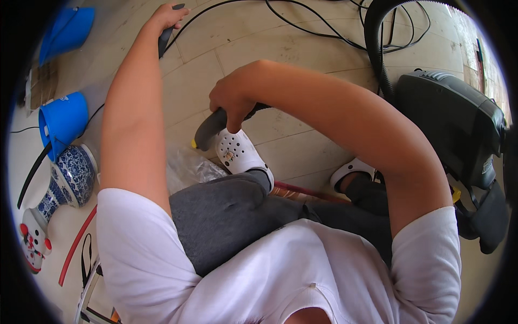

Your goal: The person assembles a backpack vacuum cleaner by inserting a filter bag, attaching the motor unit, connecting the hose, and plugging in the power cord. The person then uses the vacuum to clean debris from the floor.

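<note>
My left hand (168,17), at the end of my outstretched arm, is closed on a dark grey tube-shaped piece (166,41). Its far end is partly hidden by my fingers. Closer to my body, my right hand (233,101) wraps round a curved dark grey vacuum hose handle (209,129). A bit of ribbed hose shows behind the right wrist. The handle hangs just beside my white clog (243,151), and a small yellow part is at its lower end. The black vacuum cleaner (450,116) stands at my right, with a thick ribbed hose (372,40) arching up from it.
Black cables (302,21) loop across the tiled floor at the far side. On the left are two blue buckets (70,116), a blue-and-white vase (75,175) lying tilted, a small white-and-red figurine (33,243) and a red hose (75,245). Clear plastic wrap (197,167) lies near my foot.
</note>
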`<move>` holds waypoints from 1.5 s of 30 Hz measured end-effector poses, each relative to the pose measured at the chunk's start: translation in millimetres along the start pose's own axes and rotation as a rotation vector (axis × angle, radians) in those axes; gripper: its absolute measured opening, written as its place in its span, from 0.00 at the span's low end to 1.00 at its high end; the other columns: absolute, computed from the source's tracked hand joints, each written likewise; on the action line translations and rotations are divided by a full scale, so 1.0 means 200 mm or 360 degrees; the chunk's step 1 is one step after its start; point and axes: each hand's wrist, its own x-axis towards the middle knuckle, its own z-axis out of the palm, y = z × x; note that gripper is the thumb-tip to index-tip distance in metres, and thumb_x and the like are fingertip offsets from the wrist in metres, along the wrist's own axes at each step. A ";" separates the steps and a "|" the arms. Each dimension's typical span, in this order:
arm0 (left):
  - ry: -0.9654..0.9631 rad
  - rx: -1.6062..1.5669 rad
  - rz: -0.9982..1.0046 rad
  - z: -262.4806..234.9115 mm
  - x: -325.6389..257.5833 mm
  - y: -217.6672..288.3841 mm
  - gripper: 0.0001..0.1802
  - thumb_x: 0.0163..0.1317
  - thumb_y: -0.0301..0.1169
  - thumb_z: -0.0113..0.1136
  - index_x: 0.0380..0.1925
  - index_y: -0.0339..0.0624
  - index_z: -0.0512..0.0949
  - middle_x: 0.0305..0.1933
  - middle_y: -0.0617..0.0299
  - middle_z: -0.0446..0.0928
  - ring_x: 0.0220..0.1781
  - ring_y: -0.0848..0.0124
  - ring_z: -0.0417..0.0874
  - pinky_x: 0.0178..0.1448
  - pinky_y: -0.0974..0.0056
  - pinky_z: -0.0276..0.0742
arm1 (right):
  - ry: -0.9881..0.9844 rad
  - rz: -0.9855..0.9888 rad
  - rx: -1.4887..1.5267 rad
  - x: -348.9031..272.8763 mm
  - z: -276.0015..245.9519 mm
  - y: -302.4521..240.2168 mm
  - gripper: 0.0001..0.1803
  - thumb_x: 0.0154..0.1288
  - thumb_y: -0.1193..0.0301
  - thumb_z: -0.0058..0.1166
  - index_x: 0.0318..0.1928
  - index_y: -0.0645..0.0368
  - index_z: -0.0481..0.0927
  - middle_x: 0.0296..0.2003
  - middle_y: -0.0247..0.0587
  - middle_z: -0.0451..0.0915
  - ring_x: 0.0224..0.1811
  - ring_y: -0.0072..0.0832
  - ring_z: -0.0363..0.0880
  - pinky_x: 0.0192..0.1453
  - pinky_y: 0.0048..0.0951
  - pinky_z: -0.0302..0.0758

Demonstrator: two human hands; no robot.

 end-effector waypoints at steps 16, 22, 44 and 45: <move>0.0139 0.0002 -0.0273 -0.05 -0.11 0.10 0.15 0.57 0.34 0.60 0.38 0.32 0.76 0.23 0.57 0.76 0.20 0.71 0.75 0.25 0.64 0.74 | 0.0378 0.0332 0.0203 -0.31 0.00 0.15 0.26 0.41 0.63 0.57 0.46 0.53 0.77 0.28 0.41 0.80 0.33 0.36 0.79 0.39 0.35 0.73; 0.0092 -0.0147 -0.0154 -0.02 0.07 -0.09 0.19 0.55 0.37 0.63 0.42 0.37 0.75 0.25 0.57 0.78 0.21 0.70 0.77 0.25 0.64 0.75 | 0.0514 0.0562 0.0277 -0.64 0.11 0.21 0.30 0.41 0.63 0.57 0.51 0.57 0.74 0.30 0.46 0.79 0.34 0.39 0.78 0.41 0.36 0.73; 0.0063 0.0087 0.0072 0.03 0.02 0.18 0.17 0.56 0.43 0.59 0.33 0.40 0.74 0.25 0.70 0.71 0.19 0.80 0.70 0.29 0.69 0.70 | 0.1294 0.1135 0.0307 -1.02 0.70 0.13 0.32 0.52 0.64 0.55 0.57 0.61 0.63 0.44 0.53 0.74 0.43 0.48 0.76 0.46 0.41 0.73; 0.0069 0.0112 0.0078 0.04 0.00 0.21 0.16 0.56 0.43 0.59 0.33 0.40 0.74 0.25 0.70 0.71 0.18 0.80 0.70 0.29 0.69 0.70 | 0.1350 0.1170 0.0282 -1.03 0.72 0.15 0.32 0.52 0.64 0.55 0.57 0.61 0.63 0.44 0.53 0.73 0.42 0.49 0.76 0.46 0.41 0.73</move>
